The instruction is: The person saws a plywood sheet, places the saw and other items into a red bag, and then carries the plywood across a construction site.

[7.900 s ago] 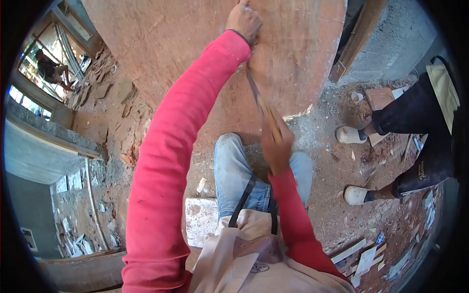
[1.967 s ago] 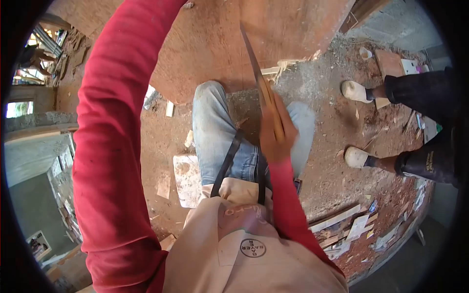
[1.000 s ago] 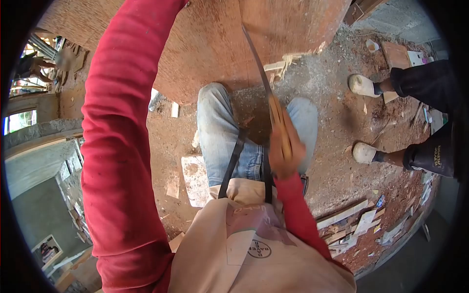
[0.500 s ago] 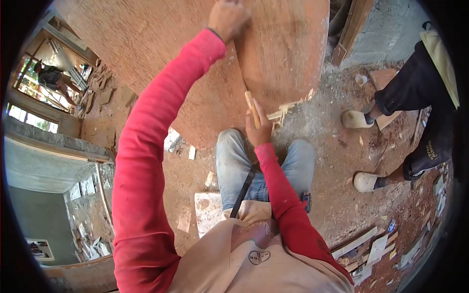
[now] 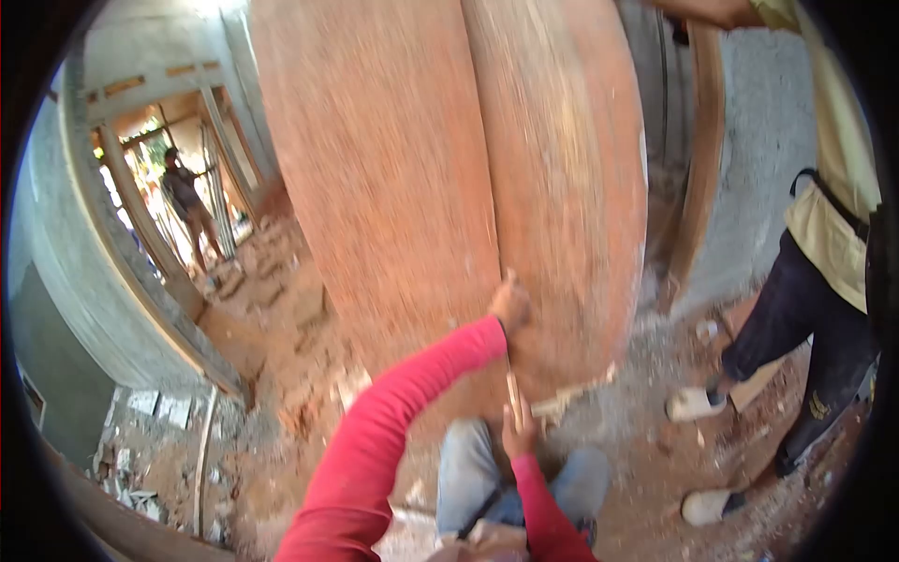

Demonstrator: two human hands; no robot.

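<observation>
A large reddish-brown plywood sheet (image 5: 393, 159) stands up in front of me, with a dark straight line running down it. My left hand (image 5: 510, 302) is closed low on this line, one finger or thumb pointing up; whatever it may grip is hidden. Just below, my right hand (image 5: 520, 433) is wrapped around a wooden-handled tool (image 5: 513, 389). The tool's thin shaft points up along the line toward my left hand. Its tip cannot be made out. Pale splintered wood (image 5: 567, 395) shows at the sheet's lower edge, right of my right hand.
A person (image 5: 824, 262) in dark trousers stands close on the right, an arm reaching toward the sheet's top. Another person (image 5: 187, 201) stands by the far-left doorway. Broken tiles (image 5: 159, 405) and rubble cover the left floor. A concrete wall (image 5: 758, 169) rises at right.
My left hand has come down along the line, close to my right hand. My right hand still holds the tool. My view has tilted up, showing more of the sheet and room.
</observation>
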